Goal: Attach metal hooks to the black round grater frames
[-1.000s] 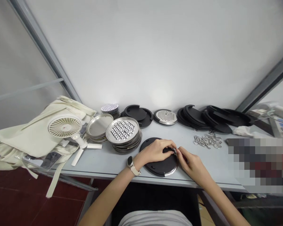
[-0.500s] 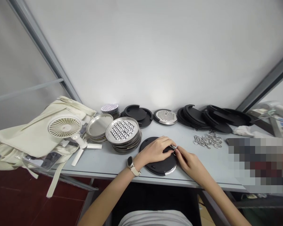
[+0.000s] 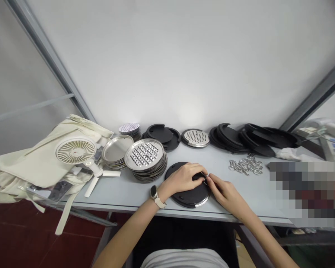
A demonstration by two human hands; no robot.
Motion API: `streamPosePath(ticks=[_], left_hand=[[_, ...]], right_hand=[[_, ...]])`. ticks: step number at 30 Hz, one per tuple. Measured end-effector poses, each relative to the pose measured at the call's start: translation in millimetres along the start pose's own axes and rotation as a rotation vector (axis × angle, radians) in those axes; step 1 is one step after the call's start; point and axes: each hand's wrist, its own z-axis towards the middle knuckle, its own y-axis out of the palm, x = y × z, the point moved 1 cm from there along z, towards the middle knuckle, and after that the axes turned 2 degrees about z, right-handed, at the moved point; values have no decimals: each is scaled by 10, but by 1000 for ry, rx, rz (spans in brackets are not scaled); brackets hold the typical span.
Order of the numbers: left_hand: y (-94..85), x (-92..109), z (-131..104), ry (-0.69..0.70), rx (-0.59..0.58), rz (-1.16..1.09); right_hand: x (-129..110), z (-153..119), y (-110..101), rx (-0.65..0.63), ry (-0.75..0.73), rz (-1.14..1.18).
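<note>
Pinching ring (image 3: 206, 182) at edge of disc (image 3: 190, 195)

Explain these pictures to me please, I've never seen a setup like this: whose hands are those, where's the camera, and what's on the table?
There is no machine here: these are one person's bare hands. Every picture comes from a single camera worn on that person's head, looking forward and down.

The left hand rests on a flat, round black disc with a shiny metal edge. The right hand pinches a small silvery metal loop at the disc's edge, close to the left fingertips.

Around them on the pale grey table are stacked round metal grater plates, round black parts, a heap of silvery metal loops and a white handheld fan.
</note>
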Motion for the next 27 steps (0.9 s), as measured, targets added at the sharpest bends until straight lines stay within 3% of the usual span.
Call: streamPosePath(ticks=[15,20,27], left_hand=[[-1,-23,-12,-4,31,-96],[5,-22,-18,-19,12,-138],[6,-26,-26,15,15,-79]], right_hand=[[-17,-4,25,99,-107,-163],[-20,-10,8,135,-80,-112],[-53,4,-8,30,-53,-59]])
